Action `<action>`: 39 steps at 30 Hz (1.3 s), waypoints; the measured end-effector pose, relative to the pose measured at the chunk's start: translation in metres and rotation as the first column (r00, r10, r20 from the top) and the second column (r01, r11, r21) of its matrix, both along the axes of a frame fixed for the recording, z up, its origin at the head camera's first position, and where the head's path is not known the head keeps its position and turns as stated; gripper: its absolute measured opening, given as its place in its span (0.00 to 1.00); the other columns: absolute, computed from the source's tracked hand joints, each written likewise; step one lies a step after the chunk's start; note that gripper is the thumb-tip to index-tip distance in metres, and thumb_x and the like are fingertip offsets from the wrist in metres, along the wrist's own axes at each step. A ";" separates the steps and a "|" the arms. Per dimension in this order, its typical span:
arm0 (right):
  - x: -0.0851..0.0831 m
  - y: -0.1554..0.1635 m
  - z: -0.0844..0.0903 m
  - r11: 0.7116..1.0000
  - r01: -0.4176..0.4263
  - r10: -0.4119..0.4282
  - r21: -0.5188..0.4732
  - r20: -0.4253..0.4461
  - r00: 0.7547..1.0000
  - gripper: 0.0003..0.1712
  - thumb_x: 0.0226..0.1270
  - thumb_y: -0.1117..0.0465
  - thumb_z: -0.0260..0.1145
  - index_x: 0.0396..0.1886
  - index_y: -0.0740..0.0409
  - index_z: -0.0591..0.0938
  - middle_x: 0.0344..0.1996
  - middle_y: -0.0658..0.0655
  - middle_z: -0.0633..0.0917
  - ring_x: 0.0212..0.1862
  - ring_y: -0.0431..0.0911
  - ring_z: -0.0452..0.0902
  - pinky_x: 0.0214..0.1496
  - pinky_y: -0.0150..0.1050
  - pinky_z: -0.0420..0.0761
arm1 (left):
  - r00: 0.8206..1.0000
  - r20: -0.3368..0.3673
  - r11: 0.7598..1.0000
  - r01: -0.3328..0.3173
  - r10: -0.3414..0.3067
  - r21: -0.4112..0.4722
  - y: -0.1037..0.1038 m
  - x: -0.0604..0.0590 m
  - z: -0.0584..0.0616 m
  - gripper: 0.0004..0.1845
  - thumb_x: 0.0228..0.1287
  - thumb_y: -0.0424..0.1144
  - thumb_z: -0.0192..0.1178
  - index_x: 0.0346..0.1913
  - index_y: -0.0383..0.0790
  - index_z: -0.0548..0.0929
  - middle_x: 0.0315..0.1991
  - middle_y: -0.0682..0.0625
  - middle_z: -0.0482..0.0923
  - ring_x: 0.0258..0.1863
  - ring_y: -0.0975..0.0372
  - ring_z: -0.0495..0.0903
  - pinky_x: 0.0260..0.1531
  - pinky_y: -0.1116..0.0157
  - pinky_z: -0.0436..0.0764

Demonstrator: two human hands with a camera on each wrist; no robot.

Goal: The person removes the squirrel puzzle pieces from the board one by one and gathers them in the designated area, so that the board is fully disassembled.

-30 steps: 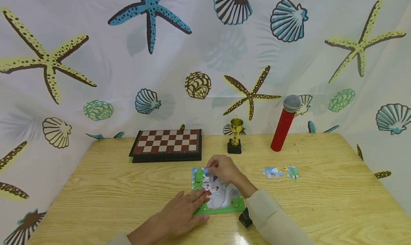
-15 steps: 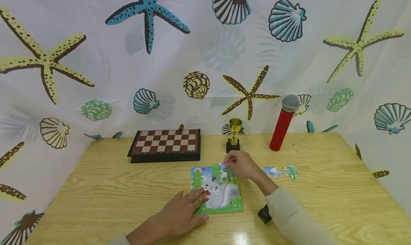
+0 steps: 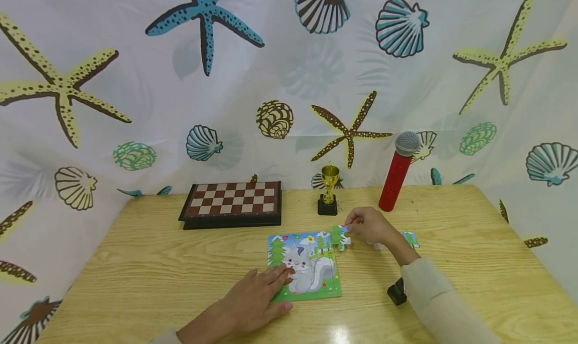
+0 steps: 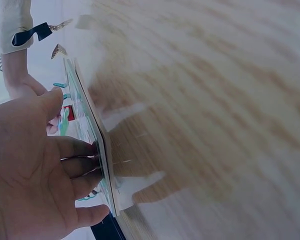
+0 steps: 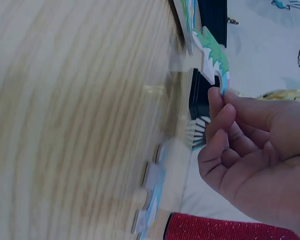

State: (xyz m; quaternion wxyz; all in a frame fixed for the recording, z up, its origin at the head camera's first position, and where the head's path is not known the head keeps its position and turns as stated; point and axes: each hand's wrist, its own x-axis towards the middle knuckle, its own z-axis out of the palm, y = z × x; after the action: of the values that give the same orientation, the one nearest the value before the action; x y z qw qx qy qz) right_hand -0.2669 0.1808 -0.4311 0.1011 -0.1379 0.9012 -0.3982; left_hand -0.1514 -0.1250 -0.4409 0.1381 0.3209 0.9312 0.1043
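While the small green-and-white cardboard puzzle piece [image 3: 339, 236] hangs just off the upper right corner of the squirrel-picture puzzle board [image 3: 307, 266], the right hand [image 3: 371, 226] pinches it by its right edge, thumb and forefinger closed in a tight grip, so the piece sticks out to the left of the fingertips [image 5: 216, 97]. The left hand [image 3: 253, 300] lies flat with straight fingers pressing on the board's lower left part. Both rest over the pale wood-grain surface [image 3: 149, 264]. Just right of the right hand lie loose blue and green puzzle pieces [image 3: 410, 238], partly hidden by it. Further back stand a small gold trophy cup on a black base [image 3: 329, 190], a red glittery microphone with a grey mesh head [image 3: 398, 172] and a brown-and-cream chessboard box [image 3: 233, 202].
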 end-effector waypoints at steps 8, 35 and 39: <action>-0.002 0.018 -0.004 0.997 0.040 -0.043 0.071 0.037 0.998 0.03 0.62 0.70 0.61 0.31 0.66 0.81 0.22 0.55 0.81 0.22 0.41 0.69 0.24 0.32 0.71 | 1.000 -0.013 1.000 -0.002 0.002 -0.006 0.001 0.000 -0.002 0.37 0.71 0.62 0.41 0.71 0.38 0.63 0.73 0.45 0.58 0.72 0.52 0.60 0.65 0.43 0.63; 0.019 -0.005 -0.009 0.988 0.018 -0.008 0.152 -0.065 0.998 0.05 0.62 0.66 0.65 0.28 0.61 0.85 0.24 0.52 0.83 0.23 0.39 0.69 0.26 0.32 0.70 | 1.000 -0.001 1.000 -0.008 0.008 -0.005 0.011 0.000 0.007 0.39 0.71 0.65 0.35 0.71 0.37 0.62 0.74 0.45 0.57 0.73 0.52 0.57 0.68 0.44 0.59; 0.024 -0.015 -0.012 0.996 -0.019 0.023 0.092 -0.046 0.999 0.03 0.62 0.66 0.66 0.30 0.60 0.85 0.26 0.52 0.84 0.26 0.39 0.71 0.29 0.32 0.72 | 1.000 0.007 1.000 0.011 -0.011 -0.021 0.019 0.001 0.005 0.41 0.70 0.65 0.35 0.71 0.35 0.60 0.74 0.44 0.55 0.73 0.52 0.56 0.69 0.48 0.60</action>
State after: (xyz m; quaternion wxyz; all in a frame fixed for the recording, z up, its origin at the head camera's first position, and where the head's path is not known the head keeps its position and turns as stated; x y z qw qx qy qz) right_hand -0.2426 0.1654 -0.4426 0.0904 -0.1519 0.9191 -0.3522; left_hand -0.1500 -0.1056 -0.4356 0.1451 0.3243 0.9299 0.0947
